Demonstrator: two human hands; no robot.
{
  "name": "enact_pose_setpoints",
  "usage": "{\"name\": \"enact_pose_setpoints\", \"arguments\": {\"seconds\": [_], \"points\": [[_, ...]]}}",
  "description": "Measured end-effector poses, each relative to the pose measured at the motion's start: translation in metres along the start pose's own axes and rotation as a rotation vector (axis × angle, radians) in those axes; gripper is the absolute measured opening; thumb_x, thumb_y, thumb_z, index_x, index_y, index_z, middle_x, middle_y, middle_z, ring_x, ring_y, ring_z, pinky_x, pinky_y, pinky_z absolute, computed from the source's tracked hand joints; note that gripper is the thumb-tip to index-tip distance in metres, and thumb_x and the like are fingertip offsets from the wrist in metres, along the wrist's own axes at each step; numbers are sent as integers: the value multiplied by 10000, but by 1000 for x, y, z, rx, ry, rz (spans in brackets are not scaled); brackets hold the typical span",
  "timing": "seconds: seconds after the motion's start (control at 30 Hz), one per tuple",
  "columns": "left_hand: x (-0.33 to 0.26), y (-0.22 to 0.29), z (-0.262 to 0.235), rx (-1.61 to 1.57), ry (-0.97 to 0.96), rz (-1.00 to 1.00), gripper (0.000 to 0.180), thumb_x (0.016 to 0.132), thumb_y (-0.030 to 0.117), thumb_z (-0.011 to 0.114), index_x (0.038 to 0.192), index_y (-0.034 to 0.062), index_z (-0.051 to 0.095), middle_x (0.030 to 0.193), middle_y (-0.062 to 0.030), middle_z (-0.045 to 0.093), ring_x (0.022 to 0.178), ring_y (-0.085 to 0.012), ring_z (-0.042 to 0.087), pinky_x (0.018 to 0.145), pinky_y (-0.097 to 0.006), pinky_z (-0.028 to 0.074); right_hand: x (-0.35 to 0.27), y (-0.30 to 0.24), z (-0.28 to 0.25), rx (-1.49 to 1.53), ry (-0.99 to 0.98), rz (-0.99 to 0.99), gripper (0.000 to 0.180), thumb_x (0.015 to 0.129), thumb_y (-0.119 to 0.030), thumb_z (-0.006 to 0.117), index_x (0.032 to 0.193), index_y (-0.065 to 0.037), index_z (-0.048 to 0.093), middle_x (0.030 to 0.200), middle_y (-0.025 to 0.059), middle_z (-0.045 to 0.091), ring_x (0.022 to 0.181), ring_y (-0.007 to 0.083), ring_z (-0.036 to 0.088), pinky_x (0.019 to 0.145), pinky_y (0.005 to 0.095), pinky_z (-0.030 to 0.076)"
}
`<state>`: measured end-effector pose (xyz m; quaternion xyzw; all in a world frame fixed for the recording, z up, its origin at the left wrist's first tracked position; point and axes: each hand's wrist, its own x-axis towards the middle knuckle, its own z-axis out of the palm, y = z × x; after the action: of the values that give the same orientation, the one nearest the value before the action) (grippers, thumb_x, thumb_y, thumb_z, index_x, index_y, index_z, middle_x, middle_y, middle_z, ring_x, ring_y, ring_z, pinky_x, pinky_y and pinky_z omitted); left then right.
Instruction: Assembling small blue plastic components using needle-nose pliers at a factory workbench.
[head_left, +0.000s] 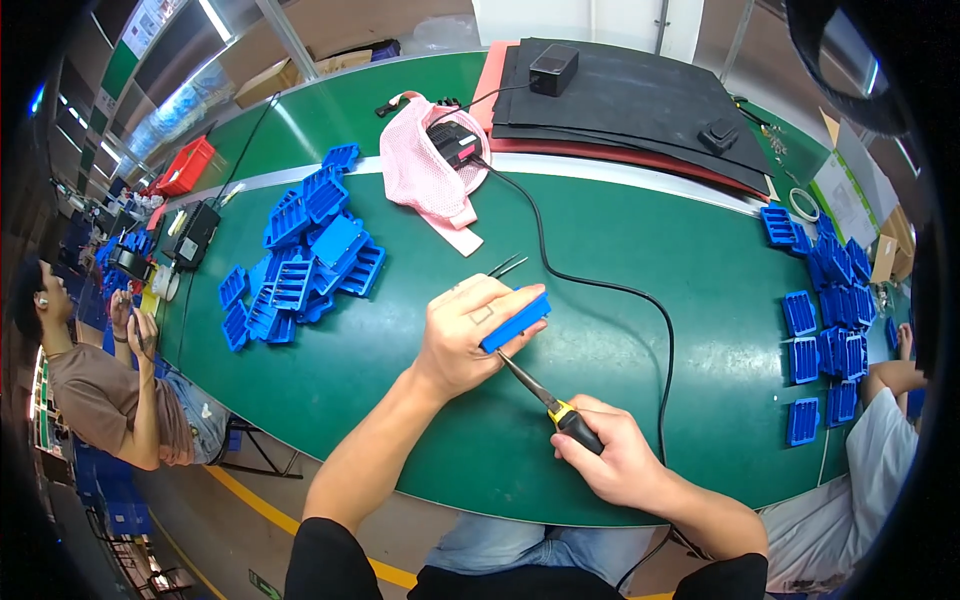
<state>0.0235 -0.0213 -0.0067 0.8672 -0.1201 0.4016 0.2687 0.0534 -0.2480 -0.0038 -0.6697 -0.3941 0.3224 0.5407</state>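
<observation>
My left hand (462,335) is closed round a blue plastic piece (517,321), held tilted on its edge above the green table. Two thin metal prongs (509,266), like tweezer tips, show just beyond my left knuckles; whether that hand holds them I cannot tell. In my right hand (625,462) is a pair of long-nose pliers (530,382) with black and yellow handles. Their narrow metal tip meets the lower end of the blue piece, and the exact contact is partly hidden by my left fingers.
A heap of blue slotted trays (300,260) lies left on the green table (590,390); more blue trays (802,360) line the right side. A black cable (600,281) runs past a pink cloth bag (410,160). Black sheets (630,115) lie behind. People sit at both sides.
</observation>
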Motion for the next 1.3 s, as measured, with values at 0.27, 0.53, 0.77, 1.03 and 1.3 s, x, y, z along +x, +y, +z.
{"name": "enact_pose_setpoints", "arguments": {"seconds": [0.27,0.53,0.77,1.03,1.3], "points": [[9,-10,-5,242,-42,328,464,553,71,706,1017,63,685,767,-17,555,728,-200,580,639,-322,493,-3,-10,-10,197,-76,255,188,885,-127,600,772,23,595,764,50,542,666,107,517,629,266,415],[-4,-5,1,-101,6,-238,422,661,46,800,1062,39,670,771,-78,596,673,-206,582,586,-290,459,6,5,-16,158,16,93,150,860,-81,626,940,46,634,886,76,607,728,126,575,665,264,464],[0,12,5,-211,18,-393,390,686,-19,749,1066,7,666,794,-90,608,681,-179,585,620,-262,458,6,5,-14,172,52,91,154,870,-87,618,946,46,632,873,75,600,726,129,571,667,264,460],[-2,13,6,-166,-5,-336,396,687,-26,733,1074,14,663,788,-92,606,679,-179,582,608,-267,456,6,8,-13,181,66,100,169,879,-104,621,945,51,629,862,73,598,727,127,570,673,261,459],[-2,13,8,-150,-13,-317,394,682,-31,735,1067,18,667,789,-92,611,674,-183,585,602,-269,458,6,7,-12,216,80,120,153,884,-104,617,903,48,627,832,70,580,708,126,554,656,265,447]]}}
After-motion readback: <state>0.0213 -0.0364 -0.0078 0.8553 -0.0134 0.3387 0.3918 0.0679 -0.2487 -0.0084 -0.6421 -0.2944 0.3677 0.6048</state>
